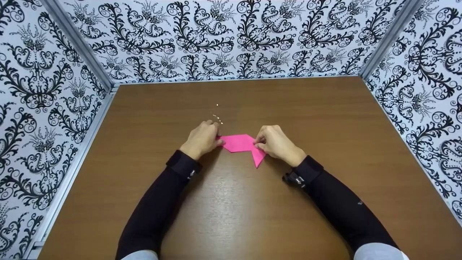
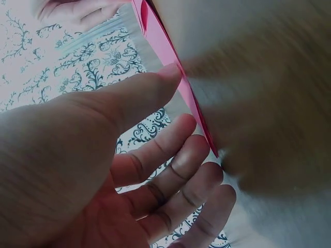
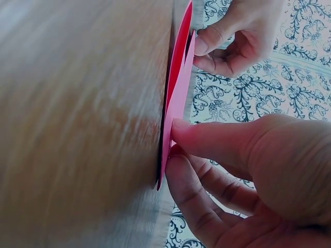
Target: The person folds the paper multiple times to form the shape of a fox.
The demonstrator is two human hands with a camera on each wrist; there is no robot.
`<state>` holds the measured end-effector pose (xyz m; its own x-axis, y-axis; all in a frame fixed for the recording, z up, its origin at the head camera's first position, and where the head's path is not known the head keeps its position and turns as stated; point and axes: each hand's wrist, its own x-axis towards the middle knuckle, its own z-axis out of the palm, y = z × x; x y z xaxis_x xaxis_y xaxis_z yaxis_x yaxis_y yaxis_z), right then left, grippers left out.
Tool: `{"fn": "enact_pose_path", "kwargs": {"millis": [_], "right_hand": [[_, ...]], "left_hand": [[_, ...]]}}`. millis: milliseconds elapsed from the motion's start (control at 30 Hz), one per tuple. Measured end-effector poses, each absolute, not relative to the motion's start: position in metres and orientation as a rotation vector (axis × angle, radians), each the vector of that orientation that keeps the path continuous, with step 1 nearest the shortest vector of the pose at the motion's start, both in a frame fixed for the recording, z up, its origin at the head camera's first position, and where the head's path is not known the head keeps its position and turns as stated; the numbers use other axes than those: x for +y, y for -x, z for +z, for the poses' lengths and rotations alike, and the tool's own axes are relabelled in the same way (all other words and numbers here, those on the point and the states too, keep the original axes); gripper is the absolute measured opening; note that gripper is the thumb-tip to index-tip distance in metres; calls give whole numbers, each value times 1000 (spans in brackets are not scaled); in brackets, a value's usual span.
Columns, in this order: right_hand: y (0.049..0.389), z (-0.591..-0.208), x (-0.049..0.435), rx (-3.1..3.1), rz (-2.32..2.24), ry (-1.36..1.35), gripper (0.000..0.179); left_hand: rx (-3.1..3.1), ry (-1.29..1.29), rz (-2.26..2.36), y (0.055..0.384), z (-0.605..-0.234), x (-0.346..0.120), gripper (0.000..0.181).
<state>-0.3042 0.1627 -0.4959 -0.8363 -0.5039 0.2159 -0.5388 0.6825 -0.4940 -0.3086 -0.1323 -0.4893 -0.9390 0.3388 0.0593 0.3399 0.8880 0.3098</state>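
Observation:
A folded piece of pink paper [image 1: 237, 143] lies on the brown table, with a pointed flap [image 1: 257, 158] angled toward the person at its right end. My left hand [image 1: 203, 139] is at the paper's left end. In the left wrist view its thumb [image 2: 168, 77] presses on the paper [image 2: 160, 44], with bent fingertips [image 2: 191, 150] along the edge. At the right end, beside the flap, my right hand [image 1: 276, 142] pinches the paper between thumb and fingers. Seen from the right wrist, the layers of the paper [image 3: 178, 93] gape slightly at the far end.
Small pale specks [image 1: 218, 118] are scattered on the wooden table [image 1: 231, 202] beyond the left hand. Panels with a black-and-white scroll pattern [image 1: 231, 39] enclose the back and both sides, joined by metal posts [image 1: 77, 43].

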Motion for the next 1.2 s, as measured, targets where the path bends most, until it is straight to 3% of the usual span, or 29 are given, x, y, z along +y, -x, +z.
{"fn": "enact_pose_path", "kwargs": {"millis": [633, 1200], "right_hand": [[303, -496, 161, -2809, 868, -888, 6], [304, -497, 162, -2802, 887, -880, 8]], "left_hand": [[-3041, 663, -541, 310, -488, -132, 14], [-2982, 647, -920, 315, -485, -131, 18]]}}
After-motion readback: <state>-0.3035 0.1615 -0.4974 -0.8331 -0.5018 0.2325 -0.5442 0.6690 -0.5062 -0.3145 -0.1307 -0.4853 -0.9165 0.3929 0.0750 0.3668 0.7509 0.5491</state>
